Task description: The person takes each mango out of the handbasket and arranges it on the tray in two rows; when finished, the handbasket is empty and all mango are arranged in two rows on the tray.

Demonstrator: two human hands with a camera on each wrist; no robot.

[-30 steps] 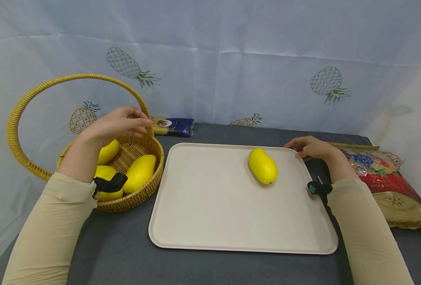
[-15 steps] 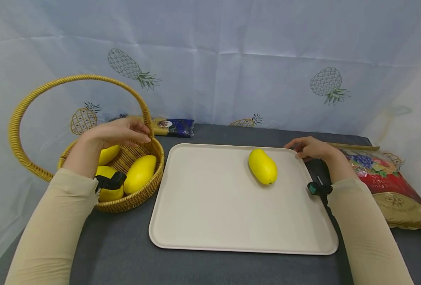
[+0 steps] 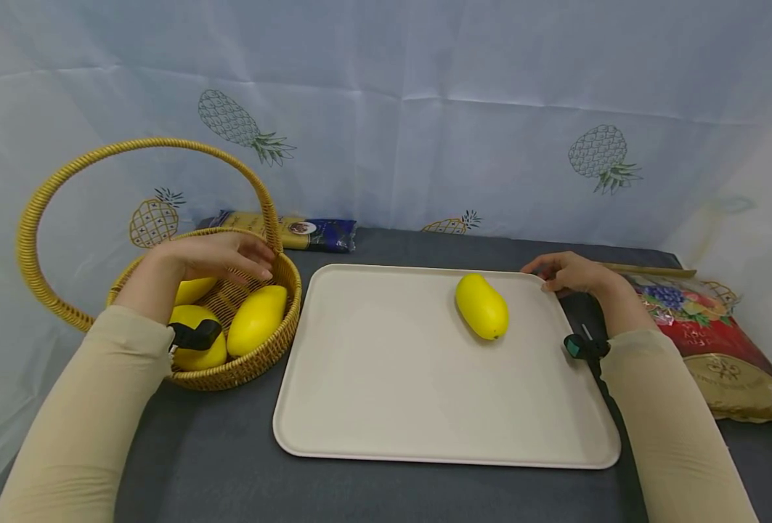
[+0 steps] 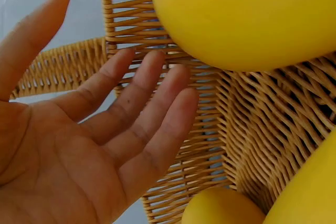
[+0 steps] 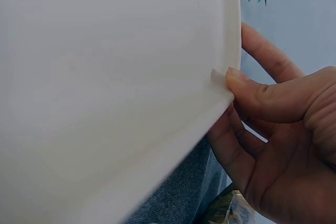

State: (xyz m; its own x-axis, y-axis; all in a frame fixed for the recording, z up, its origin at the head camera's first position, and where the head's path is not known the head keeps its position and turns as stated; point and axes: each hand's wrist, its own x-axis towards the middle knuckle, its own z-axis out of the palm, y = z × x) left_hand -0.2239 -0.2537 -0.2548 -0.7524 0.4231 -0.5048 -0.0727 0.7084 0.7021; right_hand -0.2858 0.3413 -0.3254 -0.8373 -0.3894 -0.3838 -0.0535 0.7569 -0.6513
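Note:
My left hand [image 3: 218, 256] hangs over the wicker basket [image 3: 281, 341], near the foot of its arched handle. In the left wrist view its fingers [image 4: 149, 69] are spread, the thumb stands apart and the palm holds nothing. Yellow mangoes [image 3: 257, 319] lie in the basket; one large mango [image 4: 247, 14] sits just beyond the fingertips. My right hand [image 3: 571, 272] pinches the far right corner of the cream tray [image 3: 392, 378], thumb on top and fingers beneath the rim, as the right wrist view shows. Another mango [image 3: 482, 306] lies on the tray.
Behind the basket lies a blue and gold packet [image 3: 320, 234]. A red and gold bag [image 3: 719, 341] lies at the right, beside my right forearm. A pineapple-print curtain [image 3: 412, 131] hangs behind the dark table [image 3: 386, 494].
My left hand has come down from beside the basket's handle to lower over the mangoes. The right hand and the tray have stayed where they were.

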